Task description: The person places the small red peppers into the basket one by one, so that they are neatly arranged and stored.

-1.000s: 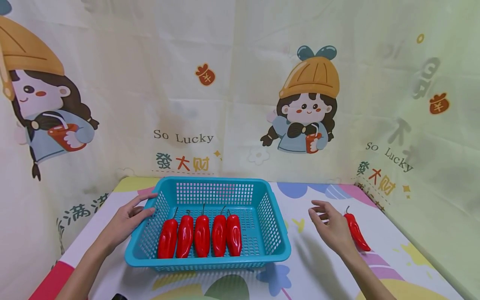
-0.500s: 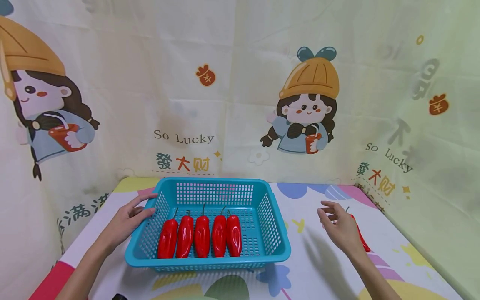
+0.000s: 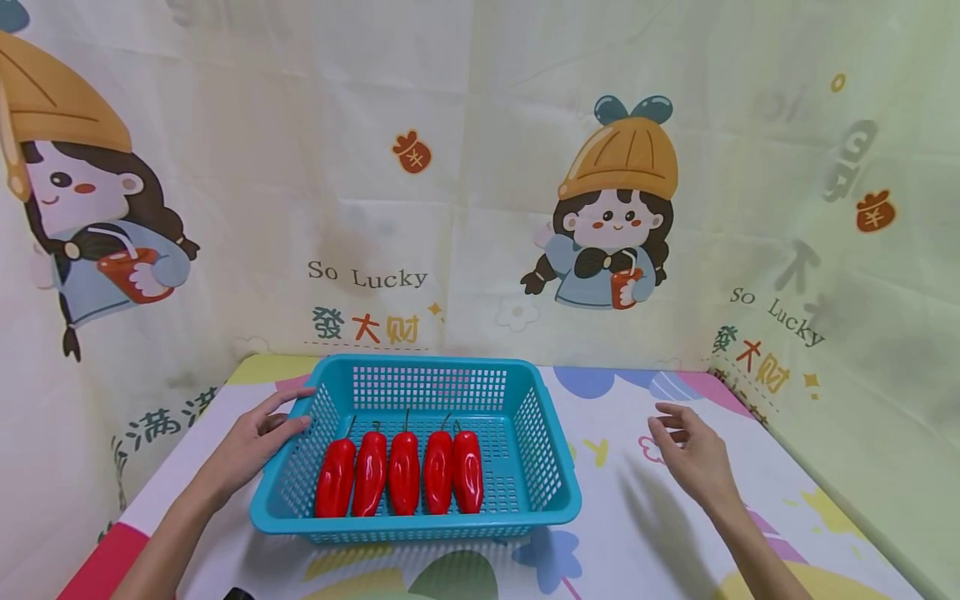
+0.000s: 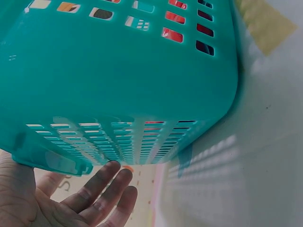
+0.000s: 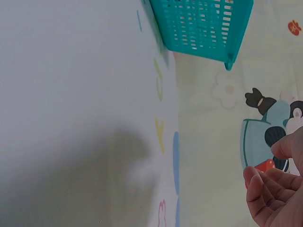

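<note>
Several glossy red chili peppers [image 3: 405, 473] lie side by side in a blue-green plastic basket [image 3: 551, 467], stems pointing to the back. On the basket's left rim rests my left hand [image 3: 251, 442], with the thumb and a fingertip over the edge. The left wrist view shows other loosely straight fingers [image 4: 102, 189] outside the wall. To the right of the basket, my right hand [image 3: 697, 458] hovers over the table with its fingers loosely bent and nothing in them. The pepper lying on that side is hidden behind this hand in the head view.
A patterned cloth covers the table [image 3: 600, 508], with a printed curtain [image 3: 465, 208] hanging behind and at both sides. At the front left edge a small black object [image 3: 238, 593] peeks in.
My right hand has moved to the right and slightly down, covering the loose red pepper that showed earlier. My left hand, the basket and the peppers inside it stay in place.
</note>
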A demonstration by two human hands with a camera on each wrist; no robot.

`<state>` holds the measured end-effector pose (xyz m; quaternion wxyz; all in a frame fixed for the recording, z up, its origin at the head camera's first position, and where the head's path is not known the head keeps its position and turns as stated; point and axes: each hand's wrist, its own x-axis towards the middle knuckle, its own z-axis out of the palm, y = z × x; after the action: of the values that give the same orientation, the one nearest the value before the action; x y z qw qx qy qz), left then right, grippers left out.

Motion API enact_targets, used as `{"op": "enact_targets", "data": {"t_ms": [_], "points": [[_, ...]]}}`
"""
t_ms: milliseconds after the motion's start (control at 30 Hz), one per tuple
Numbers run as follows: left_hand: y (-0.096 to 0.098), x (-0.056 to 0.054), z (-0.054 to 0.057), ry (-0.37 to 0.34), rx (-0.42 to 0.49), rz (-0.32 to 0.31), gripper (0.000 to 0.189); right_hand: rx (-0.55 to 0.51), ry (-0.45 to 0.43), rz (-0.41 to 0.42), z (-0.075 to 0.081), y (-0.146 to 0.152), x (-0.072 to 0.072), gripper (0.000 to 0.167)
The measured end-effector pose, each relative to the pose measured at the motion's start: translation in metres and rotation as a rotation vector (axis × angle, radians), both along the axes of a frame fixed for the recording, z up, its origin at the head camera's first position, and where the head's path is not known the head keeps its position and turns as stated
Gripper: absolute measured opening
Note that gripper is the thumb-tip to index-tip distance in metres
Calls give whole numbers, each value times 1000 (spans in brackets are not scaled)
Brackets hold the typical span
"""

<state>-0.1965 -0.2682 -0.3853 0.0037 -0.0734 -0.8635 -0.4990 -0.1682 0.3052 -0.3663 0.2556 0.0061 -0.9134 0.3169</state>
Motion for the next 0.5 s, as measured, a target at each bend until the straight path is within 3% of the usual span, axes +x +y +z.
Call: {"op": "enact_targets", "data": {"t_ms": [233, 500], "points": [[0, 0, 0, 2, 7, -2, 65, -11, -43, -15, -1, 7, 0, 39], [1, 0, 0, 5, 12, -1, 65, 10, -29, -31, -2, 15, 3, 38]]}}
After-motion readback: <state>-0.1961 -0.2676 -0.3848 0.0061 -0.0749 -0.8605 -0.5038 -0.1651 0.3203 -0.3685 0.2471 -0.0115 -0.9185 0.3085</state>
